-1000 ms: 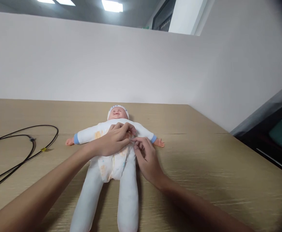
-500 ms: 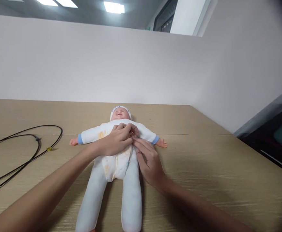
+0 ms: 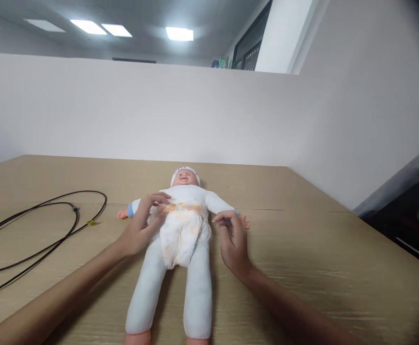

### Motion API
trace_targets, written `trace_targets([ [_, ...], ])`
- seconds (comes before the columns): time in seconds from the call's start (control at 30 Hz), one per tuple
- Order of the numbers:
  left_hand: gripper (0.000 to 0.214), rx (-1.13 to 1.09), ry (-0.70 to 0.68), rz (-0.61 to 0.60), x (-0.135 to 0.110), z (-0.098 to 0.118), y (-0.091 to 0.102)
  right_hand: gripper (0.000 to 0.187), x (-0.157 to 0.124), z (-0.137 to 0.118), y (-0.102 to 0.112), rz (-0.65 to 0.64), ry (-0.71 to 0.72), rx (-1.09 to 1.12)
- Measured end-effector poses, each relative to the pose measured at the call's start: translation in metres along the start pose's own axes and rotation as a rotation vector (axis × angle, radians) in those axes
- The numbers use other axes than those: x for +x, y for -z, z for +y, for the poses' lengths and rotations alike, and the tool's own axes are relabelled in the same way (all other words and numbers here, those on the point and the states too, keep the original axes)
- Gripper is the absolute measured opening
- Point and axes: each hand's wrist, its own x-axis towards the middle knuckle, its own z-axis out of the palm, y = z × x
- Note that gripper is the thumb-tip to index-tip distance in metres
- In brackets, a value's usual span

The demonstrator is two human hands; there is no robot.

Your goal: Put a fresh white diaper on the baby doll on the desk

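A baby doll point(image 3: 190, 192) in a white suit with blue cuffs and a white cap lies on its back, arms spread. Round its hips sits a white diaper point(image 3: 179, 235) with an orange patterned waistband across the belly. My left hand point(image 3: 143, 223) is at the diaper's left side, fingers apart and curved over the edge of the waistband. On the other side, my right hand point(image 3: 234, 239) hovers just off the diaper, fingers bent, with no object visible in it. It partly covers the doll's arm and cuff there.
The doll lies on a wooden table point(image 3: 303, 268) with a seam running across it. A looped black cable point(image 3: 65, 237) with a yellow tag lies on the left. A white partition wall point(image 3: 141, 110) stands behind the table, and a dark object point(image 3: 411, 215) is at the right edge.
My hands have come apart from the middle of the waistband, the left going left and the right going right. The waistband is now uncovered. The camera view has tilted up slightly.
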Motion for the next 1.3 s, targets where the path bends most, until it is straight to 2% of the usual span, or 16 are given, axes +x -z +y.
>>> trace_targets([
  [0.13,0.036,-0.063,0.266,0.073,-0.031,-0.034,0.014,0.017,0.001,0.003,0.000,-0.024,-0.006,-0.006],
  [0.23,0.047,-0.246,0.481,0.089,-0.031,-0.043,0.013,0.018,0.003,-0.001,0.001,-0.060,0.027,-0.048],
  [0.3,0.052,-0.311,0.529,0.100,-0.023,-0.043,0.008,0.017,0.004,-0.003,0.002,-0.079,0.045,-0.084],
  [0.43,0.050,-0.491,0.503,0.030,-0.007,-0.043,0.002,0.017,0.006,-0.005,0.003,-0.105,0.081,-0.163],
  [0.57,0.044,-0.595,0.500,-0.091,0.000,-0.046,0.007,0.016,0.006,-0.001,0.005,-0.129,0.086,-0.217],
  [0.67,0.046,-0.645,0.505,-0.107,0.000,-0.048,0.010,0.016,0.007,0.002,0.007,-0.147,0.067,-0.249],
  [0.87,0.056,-0.676,0.484,0.029,0.001,-0.048,0.006,0.016,0.011,0.004,0.008,-0.164,0.084,-0.262],
  [1.03,0.064,-0.512,0.482,0.137,0.001,-0.047,0.002,0.016,0.012,-0.001,0.005,-0.170,0.107,-0.260],
  [1.17,0.059,-0.375,0.442,0.225,-0.002,-0.056,0.001,0.016,0.011,-0.004,0.004,-0.185,0.139,-0.263],
  [1.3,0.044,-0.160,0.386,0.276,-0.010,-0.062,0.013,0.017,0.010,-0.005,0.002,-0.204,0.153,-0.272],
])
